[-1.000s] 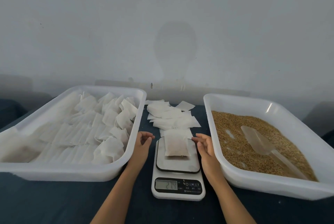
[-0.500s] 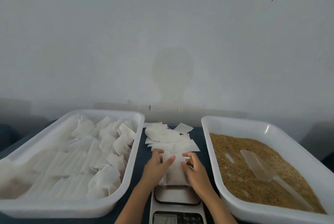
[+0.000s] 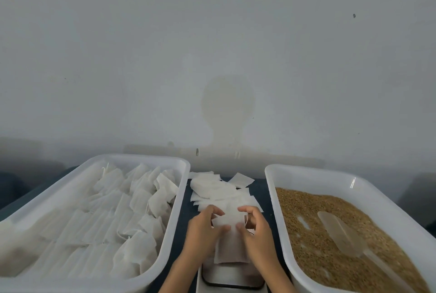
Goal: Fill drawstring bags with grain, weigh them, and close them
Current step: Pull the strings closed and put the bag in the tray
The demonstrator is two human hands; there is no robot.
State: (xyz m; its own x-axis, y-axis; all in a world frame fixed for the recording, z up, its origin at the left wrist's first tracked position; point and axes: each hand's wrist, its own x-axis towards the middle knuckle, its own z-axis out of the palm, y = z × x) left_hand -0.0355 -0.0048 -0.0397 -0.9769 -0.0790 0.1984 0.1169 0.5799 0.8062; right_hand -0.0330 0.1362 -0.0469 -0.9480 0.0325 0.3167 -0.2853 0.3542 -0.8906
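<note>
Your left hand (image 3: 203, 229) and right hand (image 3: 256, 230) both hold the filled drawstring bag (image 3: 230, 243) at its upper end. Each grip is narrow: curled fingers and thumb pinch the bag's top edge from either side. The bag hangs down from your hands, its lower end just over the far edge of the scale (image 3: 232, 277), which shows only in part at the bottom of the view. Whether the bag touches the scale platform cannot be told.

A loose pile of empty bags (image 3: 217, 190) lies on the dark surface (image 3: 182, 226) just behind your hands, between the two trays. The white tray (image 3: 175, 219) on your left holds many white bags, some flat in rows, some bulging with their strings showing. The white tray (image 3: 270, 188) on your right holds grain (image 3: 306, 240), with a clear scoop (image 3: 339, 233) lying in it, bowl toward the far side. A pale wall stands behind the surface.
</note>
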